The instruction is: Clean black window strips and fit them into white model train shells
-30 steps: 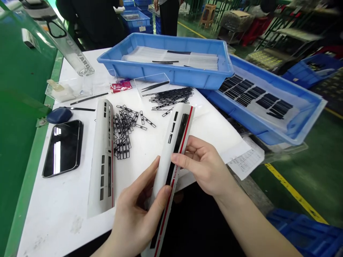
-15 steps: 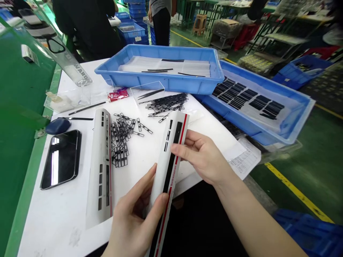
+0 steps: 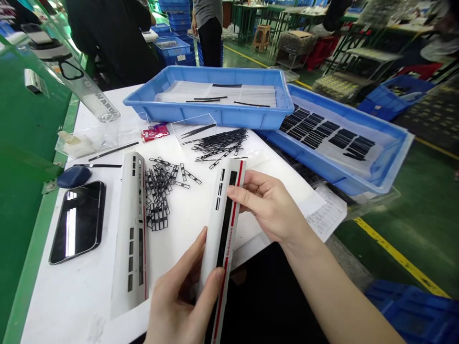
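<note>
A white model train car shell with a black window band and a red stripe is held at a slant over the table's front edge. My left hand grips its lower part, thumb on the striped side. Near its upper end, my right hand pinches it, with the thumb on the black band and the fingers behind the edge. A second white train shell lies on the table to the left. Between the two shells is a heap of small black window frames, with longer black strips piled behind.
A blue tray with clear strips stands at the back; another blue tray with black pieces is to its right. A phone, a dark blue rounded object and a tilted clear bottle are at left. People are beyond.
The camera view has shifted slightly, so the table's things sit a little lower and further left. Both hands keep their hold on the train shell, which looks slightly more upright.
</note>
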A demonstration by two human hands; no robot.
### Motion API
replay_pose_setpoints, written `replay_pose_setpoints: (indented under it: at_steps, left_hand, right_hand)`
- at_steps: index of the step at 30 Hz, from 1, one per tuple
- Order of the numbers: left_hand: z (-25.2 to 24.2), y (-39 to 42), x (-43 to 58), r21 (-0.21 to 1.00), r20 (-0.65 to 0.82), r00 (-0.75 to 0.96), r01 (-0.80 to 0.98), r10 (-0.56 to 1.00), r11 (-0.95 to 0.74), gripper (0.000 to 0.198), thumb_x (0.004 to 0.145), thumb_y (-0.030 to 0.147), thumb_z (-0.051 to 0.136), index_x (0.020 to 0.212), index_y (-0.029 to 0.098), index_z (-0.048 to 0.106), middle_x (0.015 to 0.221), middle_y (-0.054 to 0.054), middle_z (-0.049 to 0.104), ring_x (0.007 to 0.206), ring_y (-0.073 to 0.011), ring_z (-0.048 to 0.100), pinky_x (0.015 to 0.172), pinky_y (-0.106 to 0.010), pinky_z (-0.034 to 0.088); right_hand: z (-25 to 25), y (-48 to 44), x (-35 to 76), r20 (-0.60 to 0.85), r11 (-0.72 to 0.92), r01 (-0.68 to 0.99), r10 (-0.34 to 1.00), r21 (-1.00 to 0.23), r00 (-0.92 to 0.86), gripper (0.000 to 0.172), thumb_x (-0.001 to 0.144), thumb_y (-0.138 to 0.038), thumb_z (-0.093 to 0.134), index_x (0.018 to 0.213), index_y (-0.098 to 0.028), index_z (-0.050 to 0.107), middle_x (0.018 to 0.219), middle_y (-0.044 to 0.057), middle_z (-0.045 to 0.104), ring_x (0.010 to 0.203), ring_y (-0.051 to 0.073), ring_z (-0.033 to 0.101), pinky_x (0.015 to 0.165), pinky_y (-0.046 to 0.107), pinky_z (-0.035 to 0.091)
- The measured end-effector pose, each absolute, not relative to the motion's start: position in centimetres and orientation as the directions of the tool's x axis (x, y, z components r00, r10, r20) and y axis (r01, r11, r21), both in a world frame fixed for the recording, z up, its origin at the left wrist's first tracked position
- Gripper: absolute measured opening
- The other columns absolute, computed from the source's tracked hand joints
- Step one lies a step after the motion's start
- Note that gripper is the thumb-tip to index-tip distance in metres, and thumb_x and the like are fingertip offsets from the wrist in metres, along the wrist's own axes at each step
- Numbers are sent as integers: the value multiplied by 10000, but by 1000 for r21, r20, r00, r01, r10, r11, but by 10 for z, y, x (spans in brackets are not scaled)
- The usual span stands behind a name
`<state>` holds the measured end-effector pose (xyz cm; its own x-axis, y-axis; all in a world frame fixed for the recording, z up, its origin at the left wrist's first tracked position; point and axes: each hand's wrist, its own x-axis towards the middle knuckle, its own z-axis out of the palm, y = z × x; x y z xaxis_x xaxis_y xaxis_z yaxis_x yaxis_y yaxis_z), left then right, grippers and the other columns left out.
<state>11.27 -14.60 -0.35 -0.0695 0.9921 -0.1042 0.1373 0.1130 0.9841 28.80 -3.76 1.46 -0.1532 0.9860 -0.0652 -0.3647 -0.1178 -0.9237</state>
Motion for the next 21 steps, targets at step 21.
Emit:
replay_pose_setpoints:
  at_steps: [21]
  left_hand:
    - [-15, -146, 99, 958, 30, 48, 284, 998, -43, 564, 926, 192, 742, 1444, 374, 617, 1404, 41, 690, 1264, -228, 679, 1117, -289, 526]
  right_hand:
    - [21, -27, 290, -49, -93, -475, 993, -875, -104, 104, 881, -244, 792, 834, -162, 749, 764, 0, 734, 670, 104, 688, 619, 193, 605]
